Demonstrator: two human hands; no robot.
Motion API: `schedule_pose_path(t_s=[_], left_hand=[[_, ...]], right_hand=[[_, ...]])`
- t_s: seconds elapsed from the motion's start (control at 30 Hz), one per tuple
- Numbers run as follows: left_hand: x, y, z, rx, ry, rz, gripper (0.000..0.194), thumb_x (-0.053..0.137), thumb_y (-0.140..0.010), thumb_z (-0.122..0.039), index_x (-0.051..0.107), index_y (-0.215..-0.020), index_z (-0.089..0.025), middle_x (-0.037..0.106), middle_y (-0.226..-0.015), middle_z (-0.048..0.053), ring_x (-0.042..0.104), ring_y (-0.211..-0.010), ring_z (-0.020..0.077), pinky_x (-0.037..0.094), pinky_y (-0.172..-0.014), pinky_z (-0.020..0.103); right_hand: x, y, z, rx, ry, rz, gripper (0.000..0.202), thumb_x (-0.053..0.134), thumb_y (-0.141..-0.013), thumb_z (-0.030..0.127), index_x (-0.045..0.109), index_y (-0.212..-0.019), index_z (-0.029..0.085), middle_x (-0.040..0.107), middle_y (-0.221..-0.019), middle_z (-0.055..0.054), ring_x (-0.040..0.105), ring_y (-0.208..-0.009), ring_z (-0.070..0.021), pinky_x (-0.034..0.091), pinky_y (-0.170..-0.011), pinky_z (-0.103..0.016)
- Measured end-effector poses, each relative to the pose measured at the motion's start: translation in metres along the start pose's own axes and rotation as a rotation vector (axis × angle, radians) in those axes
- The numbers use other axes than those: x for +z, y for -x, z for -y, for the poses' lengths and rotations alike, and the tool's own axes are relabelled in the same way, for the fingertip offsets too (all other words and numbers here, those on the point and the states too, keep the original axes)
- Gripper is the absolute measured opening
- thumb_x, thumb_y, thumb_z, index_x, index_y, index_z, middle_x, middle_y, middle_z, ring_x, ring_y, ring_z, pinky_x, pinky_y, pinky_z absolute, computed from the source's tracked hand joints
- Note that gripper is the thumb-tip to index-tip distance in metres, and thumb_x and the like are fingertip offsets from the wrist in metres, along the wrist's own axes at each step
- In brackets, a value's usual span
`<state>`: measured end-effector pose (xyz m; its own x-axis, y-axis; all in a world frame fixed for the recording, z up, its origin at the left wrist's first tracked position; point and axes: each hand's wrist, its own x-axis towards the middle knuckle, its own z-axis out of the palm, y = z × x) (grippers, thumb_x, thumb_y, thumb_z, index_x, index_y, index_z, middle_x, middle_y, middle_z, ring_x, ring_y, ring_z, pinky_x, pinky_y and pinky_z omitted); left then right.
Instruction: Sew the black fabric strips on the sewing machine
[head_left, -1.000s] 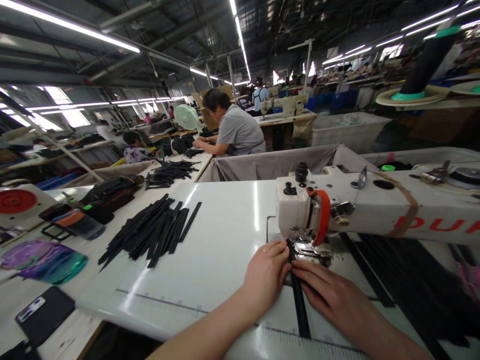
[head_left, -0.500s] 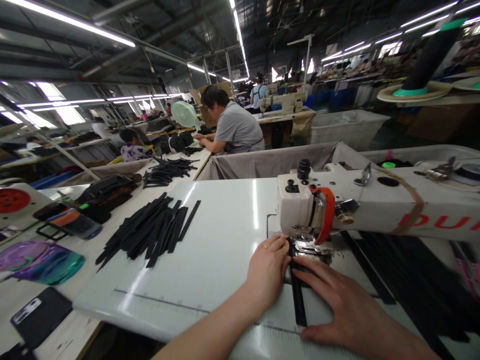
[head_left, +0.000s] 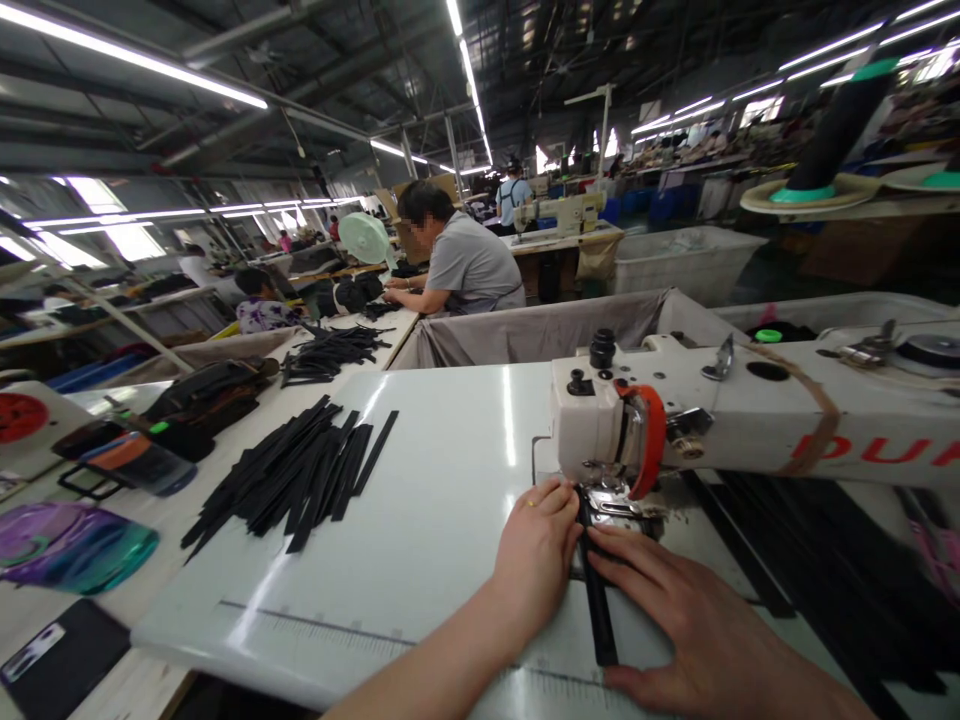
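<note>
A narrow black fabric strip (head_left: 598, 610) lies lengthwise on the sewing machine bed, its far end at the presser foot (head_left: 609, 502). My left hand (head_left: 541, 540) rests along its left side, fingers together and bent, with the fingertips gripping the strip close to the needle area. On the other side, my right hand (head_left: 679, 610) is spread: its fingertips touch the strip's right edge near the foot, and the thumb reaches the near end. The white sewing machine head (head_left: 600, 415) with an orange guard (head_left: 648, 440) stands just beyond my hands. The needle itself is hidden.
A pile of black strips (head_left: 300, 470) lies left on the white table (head_left: 442, 480); more strips (head_left: 840, 570) lie under the machine arm. Further left are a purple-teal bottle (head_left: 82, 545), a mug (head_left: 139, 462) and a phone (head_left: 64, 660). A co-worker (head_left: 472, 255) bends over a bench beyond.
The view has tilted and shifted slightly, so the tabletop things appear a little lower. Both hands keep nearly the same places on the strip.
</note>
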<state>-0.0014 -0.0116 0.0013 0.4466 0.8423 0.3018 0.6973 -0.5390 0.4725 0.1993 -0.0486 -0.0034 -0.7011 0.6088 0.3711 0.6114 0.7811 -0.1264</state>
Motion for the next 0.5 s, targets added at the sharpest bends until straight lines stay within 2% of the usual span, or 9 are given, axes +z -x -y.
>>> schedule_pose_path(t_s=[0.17, 0.3, 0.5], left_hand=[[0.000, -0.001, -0.001, -0.008, -0.015, -0.002, 0.018, 0.053, -0.092, -0.013, 0.063, -0.107, -0.016, 0.063, -0.125, 0.010, 0.054, -0.123, 0.0266, 0.045, -0.108, 0.046], [0.000, -0.003, -0.004, -0.040, -0.054, 0.002, 0.019, 0.053, -0.092, -0.012, 0.063, -0.108, -0.015, 0.065, -0.120, 0.010, 0.057, -0.117, 0.0262, 0.048, -0.103, 0.045], [0.003, 0.002, -0.003, -0.025, -0.050, -0.008, 0.026, 0.052, -0.092, -0.010, 0.062, -0.115, -0.014, 0.061, -0.130, 0.011, 0.053, -0.125, 0.0267, 0.044, -0.109, 0.045]], right_hand=[[0.005, 0.001, 0.001, 0.042, -0.047, -0.007, 0.073, 0.074, -0.069, 0.054, 0.063, -0.126, 0.011, 0.060, -0.131, -0.019, 0.060, -0.116, -0.0338, 0.055, -0.093, -0.043], [0.001, -0.003, 0.004, 0.112, -0.074, 0.038, 0.072, 0.078, -0.066, 0.044, 0.062, -0.127, 0.010, 0.058, -0.133, -0.019, 0.056, -0.120, -0.0346, 0.052, -0.097, -0.045], [-0.007, -0.008, 0.007, 0.138, -0.130, 0.071, 0.073, 0.079, -0.062, 0.044, 0.064, -0.125, 0.010, 0.060, -0.129, -0.019, 0.057, -0.118, -0.0348, 0.050, -0.098, -0.047]])
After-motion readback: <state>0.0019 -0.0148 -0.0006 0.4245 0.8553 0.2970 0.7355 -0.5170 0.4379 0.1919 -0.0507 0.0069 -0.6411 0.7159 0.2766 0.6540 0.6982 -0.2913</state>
